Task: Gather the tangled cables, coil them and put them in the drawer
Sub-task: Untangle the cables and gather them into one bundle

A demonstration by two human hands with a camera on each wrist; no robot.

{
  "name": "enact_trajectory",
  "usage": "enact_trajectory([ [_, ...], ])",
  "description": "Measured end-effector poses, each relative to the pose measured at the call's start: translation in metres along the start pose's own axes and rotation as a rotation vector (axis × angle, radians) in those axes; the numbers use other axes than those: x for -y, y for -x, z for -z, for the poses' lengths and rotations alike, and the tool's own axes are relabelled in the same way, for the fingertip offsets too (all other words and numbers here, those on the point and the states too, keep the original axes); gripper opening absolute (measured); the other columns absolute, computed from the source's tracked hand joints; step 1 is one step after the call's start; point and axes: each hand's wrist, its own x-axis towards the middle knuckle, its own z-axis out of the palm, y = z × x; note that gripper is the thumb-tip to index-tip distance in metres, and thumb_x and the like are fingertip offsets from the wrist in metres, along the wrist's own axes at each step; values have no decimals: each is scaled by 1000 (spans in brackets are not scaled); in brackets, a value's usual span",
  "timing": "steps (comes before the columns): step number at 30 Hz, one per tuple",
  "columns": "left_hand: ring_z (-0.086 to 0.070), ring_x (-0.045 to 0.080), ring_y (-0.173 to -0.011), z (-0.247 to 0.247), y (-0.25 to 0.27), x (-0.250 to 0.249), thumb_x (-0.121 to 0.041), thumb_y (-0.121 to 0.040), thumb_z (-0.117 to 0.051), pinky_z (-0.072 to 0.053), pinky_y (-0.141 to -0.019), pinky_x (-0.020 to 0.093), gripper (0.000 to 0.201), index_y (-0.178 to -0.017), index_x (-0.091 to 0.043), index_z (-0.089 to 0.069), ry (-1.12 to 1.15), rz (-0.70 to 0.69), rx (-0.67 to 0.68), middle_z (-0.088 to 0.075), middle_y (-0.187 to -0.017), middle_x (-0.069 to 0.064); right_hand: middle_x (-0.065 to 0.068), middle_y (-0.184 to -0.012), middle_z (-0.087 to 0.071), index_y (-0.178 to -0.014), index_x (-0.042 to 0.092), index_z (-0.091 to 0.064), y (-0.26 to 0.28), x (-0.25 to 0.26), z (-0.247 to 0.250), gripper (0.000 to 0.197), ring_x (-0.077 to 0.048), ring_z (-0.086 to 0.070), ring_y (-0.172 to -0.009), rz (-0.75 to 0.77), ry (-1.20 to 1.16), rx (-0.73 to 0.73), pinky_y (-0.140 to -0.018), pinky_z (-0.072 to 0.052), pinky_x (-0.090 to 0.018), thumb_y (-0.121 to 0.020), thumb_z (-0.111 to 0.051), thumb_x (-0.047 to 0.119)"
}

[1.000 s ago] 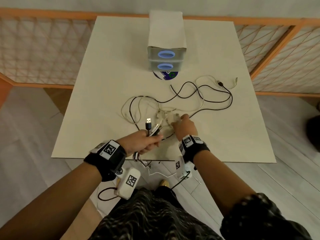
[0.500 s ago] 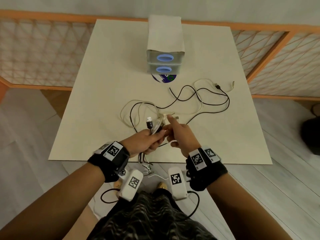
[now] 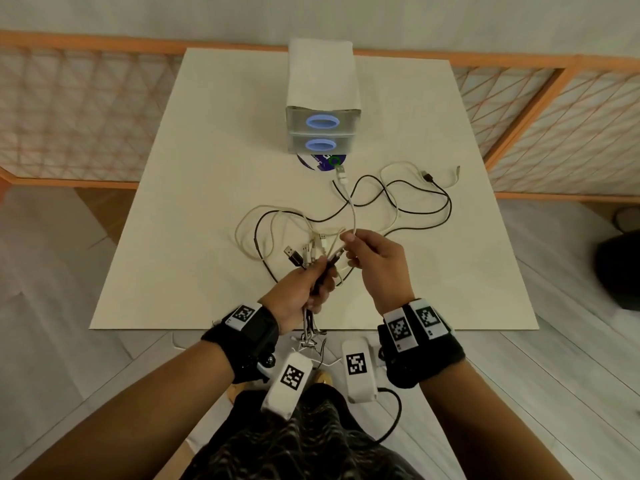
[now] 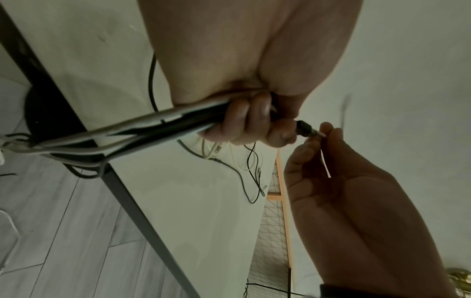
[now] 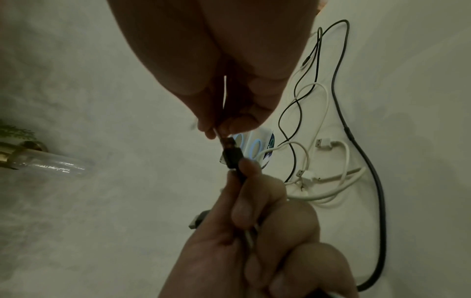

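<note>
My left hand (image 3: pixel 306 280) grips a bundle of cable ends (image 4: pixel 127 131), black and white, above the table's near edge. A black USB plug (image 3: pixel 293 255) sticks out of the fist. Just right of it, my right hand (image 3: pixel 363 247) pinches a thin white cable (image 3: pixel 352 209) between thumb and fingertip; that cable rises to a white USB plug (image 3: pixel 341 174). Loose black cable (image 3: pixel 446 209) and white cable (image 3: pixel 394 216) loops lie on the white table (image 3: pixel 207 168). The drawer unit (image 3: pixel 322 81) stands at the far middle, both blue-handled drawers shut.
A round printed disc (image 3: pixel 317 161) pokes out under the drawer unit. Cable tails (image 3: pixel 310 336) hang below my left hand over the table's near edge. An orange lattice railing (image 3: pixel 69 116) runs behind and beside the table. A dark object (image 3: pixel 620 268) sits on the floor at right.
My right hand has left the table, come in beside the left hand and risen, pinching the white cable. That cable's plug end now stands up toward the drawers. The left hand keeps its bundle.
</note>
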Motion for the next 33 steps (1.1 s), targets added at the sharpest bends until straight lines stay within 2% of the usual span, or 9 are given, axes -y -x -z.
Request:
enact_trajectory([
  [5,-21,7,-45,-4,-1,2,-41,-98,-36,-21,-44,18,37,-89,-13,-58,-76,-58,38,-27,-52,-9,-4,-67,-60,-87,4,-69,-4,3,7,13,-12,-54,-63,-46,-58,-4,-65,-49,-26,-86,-64,16],
  [9,-23,8,-47,-9,2,-3,-53,-86,-45,-21,-45,18,44,-88,-8,-49,-145,-88,35,-32,-54,-8,-5,-70,-64,-81,11,-70,-2,0,7,11,-13,-60,-68,-101,71,175,-71,-54,-31,-86,-64,19],
  [13,-26,8,-47,-11,3,0,-46,-96,-35,-24,-49,21,45,-85,-6,-51,-259,-105,112,-36,-51,-8,-14,-66,-59,-81,0,-70,2,-1,7,21,-11,-52,-52,-126,46,185,-58,-46,-23,-88,-61,17],
  [17,-45,9,-53,-4,5,3,-49,-95,-33,-35,-59,24,55,-84,-2,-59,-325,-71,144,-56,-63,-1,-15,-80,-64,-96,-8,-67,2,1,6,20,-10,-63,-61,-216,-122,204,-56,-50,-16,-88,-59,9],
  [21,-68,12,-88,3,12,-4,-46,-98,-25,-50,-73,22,49,-105,-20,-66,-213,-50,149,-73,-96,-3,-6,-67,-62,-83,-2,-68,5,2,5,19,-8,-54,-53,-119,49,171,-50,-44,-15,-87,-60,15],
  [24,-67,12,-80,6,16,-6,-38,-100,-26,-49,-69,21,43,-111,-16,-62,-226,-55,172,-71,-91,0,-4,-63,-62,-78,0,-69,5,0,3,22,-4,-53,-50,-92,163,159,-49,-41,-12,-87,-61,18],
  [27,-66,13,-72,4,17,-6,-32,-101,-29,-50,-69,22,39,-112,-9,-58,-395,-86,198,-69,-87,7,-5,-60,-59,-78,-3,-68,3,-4,1,22,-11,-55,-50,-212,164,149,-46,-42,-12,-87,-62,17],
  [30,-66,12,-71,6,19,-5,-31,-100,-33,-52,-76,27,29,-98,-20,-59,-530,-71,228,-69,-82,3,-9,-61,-53,-78,-4,-64,2,0,4,20,-11,-47,-45,-471,-104,261,-46,-45,-16,-89,-60,13],
  [33,-67,16,-87,10,19,-1,-35,-100,-32,-50,-88,29,31,-95,-29,-62,-687,-8,265,-70,-87,-3,-5,-62,-55,-81,0,-66,3,-1,8,17,-10,-36,-49,-556,-270,358,-40,-38,-14,-91,-54,8],
])
